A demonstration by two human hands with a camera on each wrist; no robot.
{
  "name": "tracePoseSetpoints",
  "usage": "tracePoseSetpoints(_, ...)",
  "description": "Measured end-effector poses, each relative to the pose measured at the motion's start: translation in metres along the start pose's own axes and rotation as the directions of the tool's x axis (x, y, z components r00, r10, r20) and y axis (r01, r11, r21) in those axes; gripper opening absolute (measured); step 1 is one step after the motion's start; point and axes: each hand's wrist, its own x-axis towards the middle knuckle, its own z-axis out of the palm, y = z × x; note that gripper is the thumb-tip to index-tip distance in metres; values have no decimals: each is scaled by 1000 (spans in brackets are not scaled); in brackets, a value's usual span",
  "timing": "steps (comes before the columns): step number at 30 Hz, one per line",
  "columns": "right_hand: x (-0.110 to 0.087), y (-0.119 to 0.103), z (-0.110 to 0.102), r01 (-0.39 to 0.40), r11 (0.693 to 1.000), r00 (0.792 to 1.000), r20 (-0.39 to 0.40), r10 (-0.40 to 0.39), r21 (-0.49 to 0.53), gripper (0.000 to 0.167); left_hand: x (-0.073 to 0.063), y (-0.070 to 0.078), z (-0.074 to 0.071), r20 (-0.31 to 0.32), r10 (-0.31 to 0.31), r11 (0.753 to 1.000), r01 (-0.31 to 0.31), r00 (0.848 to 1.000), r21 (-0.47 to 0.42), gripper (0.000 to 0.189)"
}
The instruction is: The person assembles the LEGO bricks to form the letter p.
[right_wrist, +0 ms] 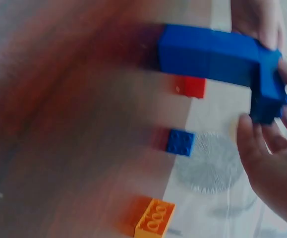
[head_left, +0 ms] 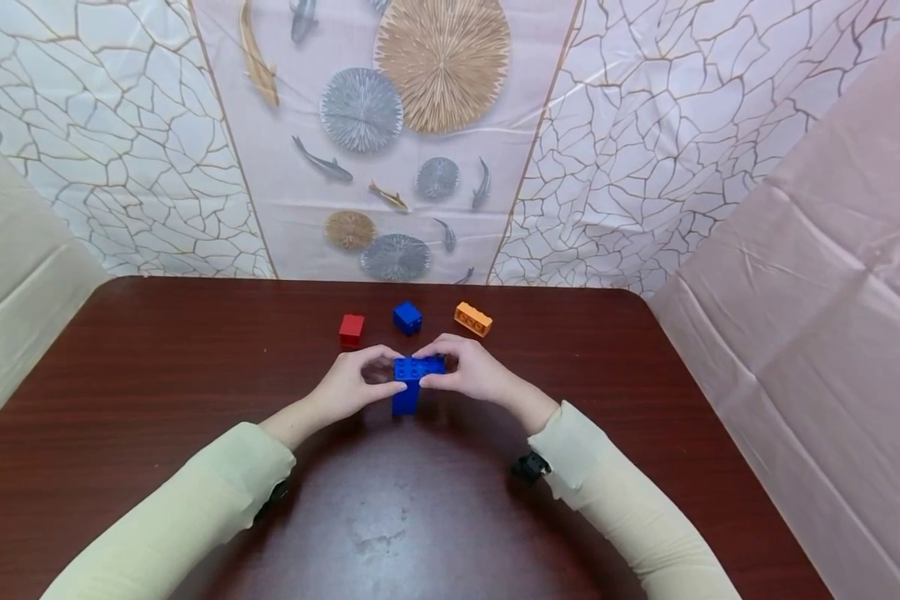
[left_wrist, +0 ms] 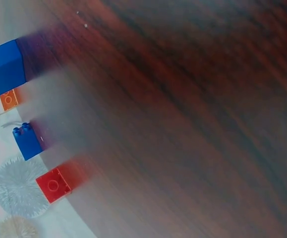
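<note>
A tower of blue toy bricks (head_left: 404,402) stands upright at the middle of the table, with a longer blue brick (head_left: 411,369) across its top that juts out to the right. My left hand (head_left: 349,385) pinches the left end of this top between thumb and fingers. At the jutting end, my right hand (head_left: 474,368) holds the brick with its thumb in front and fingers behind. The right wrist view shows the tower's side (right_wrist: 207,53) and both hands at its top. Only the tower's lower end (left_wrist: 4,69) shows in the left wrist view.
Behind the hands lie a red brick (head_left: 351,330), a small blue brick (head_left: 407,318) and an orange brick (head_left: 473,319) on its side, its hollow underside showing. The dark wooden table (head_left: 375,517) ends at a patterned cloth backdrop (head_left: 390,208).
</note>
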Motion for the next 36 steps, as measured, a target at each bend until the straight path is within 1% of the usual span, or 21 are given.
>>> tracePoseSetpoints(2,3,3,-6,-25,999,1000,11,24,45,33,0,-1,0,-1,3,1000,-3,1000,0,33)
tracePoseSetpoints(3,5,5,-9,-51,996,999,4,51,70,33,0,-1,0,-4,5,1000,-5,1000,5,32)
tracePoseSetpoints(5,10,9,-15,-107,988,993,-43,113,115,31,0,-2,0,-10,7,1000,-7,1000,7,31)
tracePoseSetpoints(7,19,15,-18,-150,981,978,-128,165,124,29,1,-2,-1,-17,8,1000,-8,1000,10,31)
tracePoseSetpoints(9,30,22,-19,-188,974,956,-206,211,129,29,1,-2,-2,-23,8,1000,-8,1000,10,30)
tracePoseSetpoints(11,42,29,-16,-218,970,937,-254,240,113,33,1,-2,-3,-26,6,1000,-6,1000,7,30)
tracePoseSetpoints(12,47,32,-14,-237,966,929,-266,257,107,36,1,-2,-3,-25,2,1000,-1,1000,4,30)
tracePoseSetpoints(14,57,38,-9,-276,955,917,-268,296,112,42,0,-2,-4,-20,-5,1000,5,1000,0,30)
tracePoseSetpoints(17,67,43,-2,-329,938,903,-254,346,108,48,-1,-2,-3,-10,-14,1000,14,1000,-10,30)
tracePoseSetpoints(24,85,54,13,-423,902,867,-248,431,91,49,-1,-2,-1,0,-3,1000,3,1000,-18,30)
tracePoseSetpoints(27,90,56,18,-440,894,863,-236,447,83,49,-2,-3,-1,-6,-1,1000,1,1000,-13,29)
tracePoseSetpoints(29,92,57,21,-433,899,868,-237,436,70,51,-2,-4,-2,-12,-3,1000,2,1000,-10,29)
tracePoseSetpoints(32,96,60,23,-439,897,868,-229,440,58,54,-1,-4,-2,-15,-3,1000,3,1000,-8,29)
tracePoseSetpoints(35,98,63,24,-447,894,871,-207,445,41,58,0,-4,-2,-10,-8,1000,8,1000,-9,29)
tracePoseSetpoints(36,99,64,25,-460,887,868,-190,459,40,59,0,-4,-1,-8,-10,1000,10,1000,-10,29)
